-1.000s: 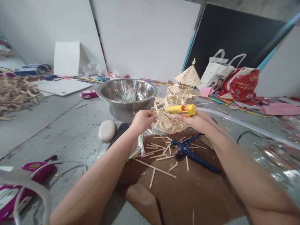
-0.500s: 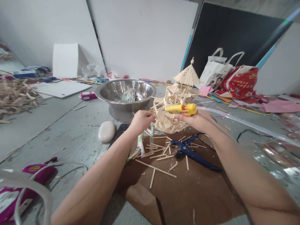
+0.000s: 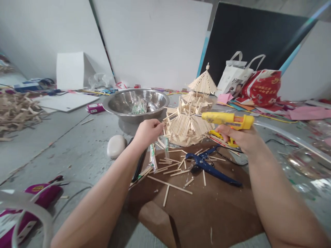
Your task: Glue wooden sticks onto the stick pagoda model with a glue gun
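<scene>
A pagoda model (image 3: 190,115) built of thin wooden sticks stands at the far edge of a brown paper sheet (image 3: 207,206). My left hand (image 3: 148,132) is closed in a pinch against the model's lower left side; what it pinches is too small to name. My right hand (image 3: 239,137) grips a yellow glue gun (image 3: 224,119) to the right of the model, nozzle pointing left and just short of the sticks. Loose sticks (image 3: 172,172) and blue cutters (image 3: 209,167) lie on the paper in front.
A steel bowl (image 3: 137,103) sits behind my left hand, a white oval stone (image 3: 116,145) and a dark phone (image 3: 138,165) to its left. Shopping bags (image 3: 254,88) and coloured paper lie far right, a heap of wood strips (image 3: 15,110) far left, a clear hose (image 3: 297,139) at right.
My right hand has pulled the glue gun rightward, away from the model's front. My left hand has stayed at the model's left side.
</scene>
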A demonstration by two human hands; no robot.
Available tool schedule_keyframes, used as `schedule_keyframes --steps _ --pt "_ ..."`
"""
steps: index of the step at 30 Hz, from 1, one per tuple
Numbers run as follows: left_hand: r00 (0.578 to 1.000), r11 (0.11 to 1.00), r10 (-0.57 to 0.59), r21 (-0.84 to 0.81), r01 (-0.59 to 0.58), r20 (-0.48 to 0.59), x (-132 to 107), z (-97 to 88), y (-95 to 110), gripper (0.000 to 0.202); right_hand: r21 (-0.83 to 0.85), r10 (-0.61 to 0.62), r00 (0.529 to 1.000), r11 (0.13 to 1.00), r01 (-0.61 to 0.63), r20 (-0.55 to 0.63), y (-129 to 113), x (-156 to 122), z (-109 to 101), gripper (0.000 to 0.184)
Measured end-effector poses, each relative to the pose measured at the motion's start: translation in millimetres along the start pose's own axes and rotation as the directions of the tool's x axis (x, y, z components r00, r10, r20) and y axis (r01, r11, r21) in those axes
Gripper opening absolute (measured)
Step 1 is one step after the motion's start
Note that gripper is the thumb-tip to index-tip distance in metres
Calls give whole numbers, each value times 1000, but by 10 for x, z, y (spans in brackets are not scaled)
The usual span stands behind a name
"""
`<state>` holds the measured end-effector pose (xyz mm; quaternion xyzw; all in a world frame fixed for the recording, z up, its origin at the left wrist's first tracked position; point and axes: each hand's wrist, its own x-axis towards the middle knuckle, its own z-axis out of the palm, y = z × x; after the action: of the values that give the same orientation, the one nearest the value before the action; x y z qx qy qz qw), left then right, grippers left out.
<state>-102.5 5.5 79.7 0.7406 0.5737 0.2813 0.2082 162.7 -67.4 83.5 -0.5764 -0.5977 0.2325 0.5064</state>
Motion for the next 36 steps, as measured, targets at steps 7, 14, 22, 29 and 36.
schedule_keyframes --steps 7,14,22,29,36 --pt "859 905 319 141 -402 400 -438 22 484 21 118 5 1000 993 -3 -21 -124 -34 -185 24" --pt "551 773 403 51 -633 731 -732 583 574 25 185 -83 996 979 89 -39 -227 -98 -258 22" --pt "826 705 289 476 -525 484 -669 854 482 26 150 -96 995 984 99 -28 -309 -128 -265 27" --pt "834 680 302 509 -528 461 -603 974 445 28 142 -175 984 974 176 -19 -274 -104 -276 26" --pt "829 604 313 576 -550 464 -517 948 556 29 120 -194 981 973 196 -25 -228 -95 -261 25"
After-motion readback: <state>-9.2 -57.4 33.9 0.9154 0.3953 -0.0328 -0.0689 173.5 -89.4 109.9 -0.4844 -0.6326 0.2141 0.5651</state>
